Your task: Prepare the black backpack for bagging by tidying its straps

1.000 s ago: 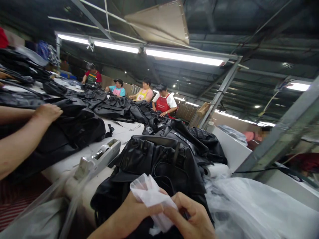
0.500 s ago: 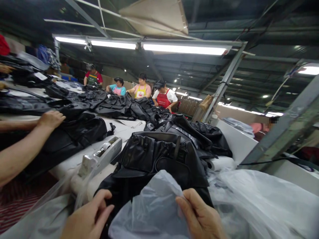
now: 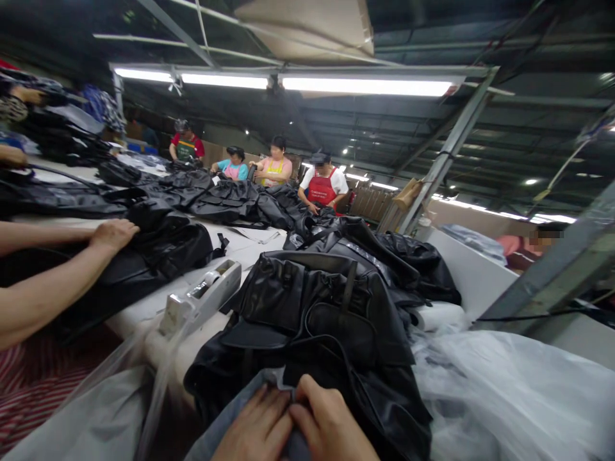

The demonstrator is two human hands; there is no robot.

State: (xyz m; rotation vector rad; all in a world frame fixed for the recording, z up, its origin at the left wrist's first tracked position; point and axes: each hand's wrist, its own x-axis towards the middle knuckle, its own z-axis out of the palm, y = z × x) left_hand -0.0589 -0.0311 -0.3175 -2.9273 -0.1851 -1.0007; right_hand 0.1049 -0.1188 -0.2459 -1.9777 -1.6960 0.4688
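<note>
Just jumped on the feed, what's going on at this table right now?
The person's left hand and right hand are pressed together on a clear plastic bag at the near edge of a black leather bag. A tape dispenser lies just left of it on the white table. A co-worker's hand rests on another black bag, and more people work on bags at the far end.

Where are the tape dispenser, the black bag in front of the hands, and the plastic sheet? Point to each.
tape dispenser point(image 3: 202, 299), head view, on the middle of its grey body.
black bag point(image 3: 317, 314), head view, on its front panel.
plastic sheet point(image 3: 504, 390), head view, on the crumpled clear film at right.
</note>
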